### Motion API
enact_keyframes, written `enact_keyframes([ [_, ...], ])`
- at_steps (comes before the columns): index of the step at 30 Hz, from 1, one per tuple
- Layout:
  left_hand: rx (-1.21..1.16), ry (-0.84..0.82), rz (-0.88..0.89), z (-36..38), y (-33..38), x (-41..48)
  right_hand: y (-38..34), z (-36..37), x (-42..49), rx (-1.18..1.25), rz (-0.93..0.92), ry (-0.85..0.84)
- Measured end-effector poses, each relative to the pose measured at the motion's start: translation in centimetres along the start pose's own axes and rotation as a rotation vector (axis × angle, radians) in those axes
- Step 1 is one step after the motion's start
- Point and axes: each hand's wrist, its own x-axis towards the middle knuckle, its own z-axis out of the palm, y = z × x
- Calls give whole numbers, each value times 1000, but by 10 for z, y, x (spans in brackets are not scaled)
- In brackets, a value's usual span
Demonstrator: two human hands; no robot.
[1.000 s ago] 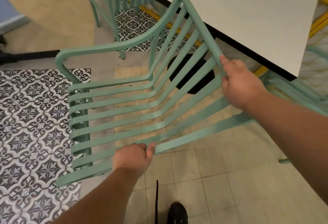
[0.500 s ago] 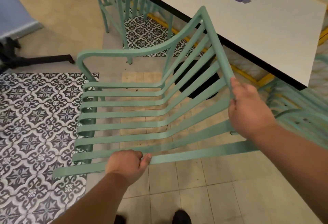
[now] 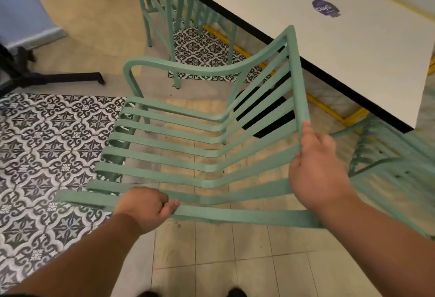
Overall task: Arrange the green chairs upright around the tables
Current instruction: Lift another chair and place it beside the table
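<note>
Green slatted chair [image 3: 204, 182] sits between the person and the corner of a white desk [image 3: 329, 61], seat slats running left and backrest rising toward the desk edge. Whether its legs touch the floor cannot be told.

Left hand [image 3: 143, 207]: fingers curled over the nearest slat, thumb lying along it.
Right hand [image 3: 315, 172]: wrapped round the near end of the backrest's top rail.

A second green chair [image 3: 164, 14] stands at the desk's far-left end. A third chair [image 3: 388, 162], blurred, is at the right, partly under the desk. Purple sticker [image 3: 326, 8] on the desk top. Patterned floor tiles [image 3: 47, 143] at left.
</note>
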Motion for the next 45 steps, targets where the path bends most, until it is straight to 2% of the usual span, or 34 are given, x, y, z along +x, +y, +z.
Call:
enact_keyframes([
  [6, 5, -29, -24, -2, -7, 4, -7, 2, 0, 34, 24, 9],
  [8, -26, -93, -110, -5, -2, 3, -9, 2, 1, 54, 39, 11],
  [11, -123, -161, -339, -19, 24, 8, -10, 2, 0, 94, 24, 14],
  [13, -315, -165, -404, -30, 61, 16, -10, 1, 1, 110, 22, 22],
  [15, -419, -201, -369, -33, 107, 18, -8, 1, 0, 127, 18, 29],
  [18, -284, -191, -307, -34, 139, 18, -6, 1, 0, 159, 33, 3],
  [22, -323, -286, -181, -30, 120, 31, -5, 1, 5, 191, 32, -32],
  [25, -327, -236, -114, -25, 113, 31, -6, -2, 13, 204, 50, -84],
  [28, -349, -203, -97, -21, 111, 36, -12, -7, 42, 192, 54, -140],
  [33, -340, -164, -66, -15, 108, 36, -32, -16, 114, 119, 40, -134],
  [38, -344, -214, -45, -18, 106, 44, -49, -21, 180, 51, 28, -137],
  [45, -350, -249, 11, -22, 102, 52, -55, -23, 227, 163, 79, -101],
])
